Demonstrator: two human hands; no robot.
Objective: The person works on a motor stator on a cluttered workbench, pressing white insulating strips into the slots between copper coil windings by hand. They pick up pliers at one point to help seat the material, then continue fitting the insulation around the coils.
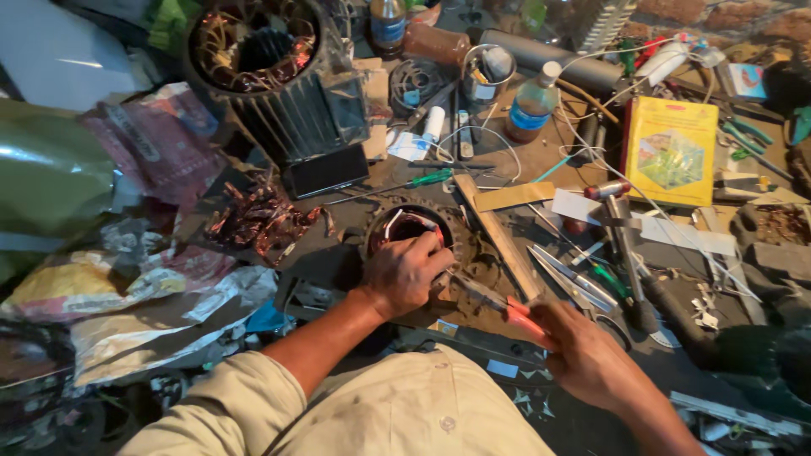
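A small round motor stator (390,221) with copper windings and toothed rim lies on the cluttered workbench in front of me. My left hand (405,272) rests on its near rim, fingers curled over the windings by a white and a red wire. My right hand (583,350) grips the red handles of a pair of pliers (490,300), whose jaws point left toward the stator under my left hand.
A large finned motor housing (279,76) stands at the back left. Scrap copper wire (262,219) lies left of the stator. Scissors (574,283), a hammer (621,228), a green screwdriver (405,181), a wooden stick (494,232), bottles (532,105) and a yellow box (672,152) crowd the right.
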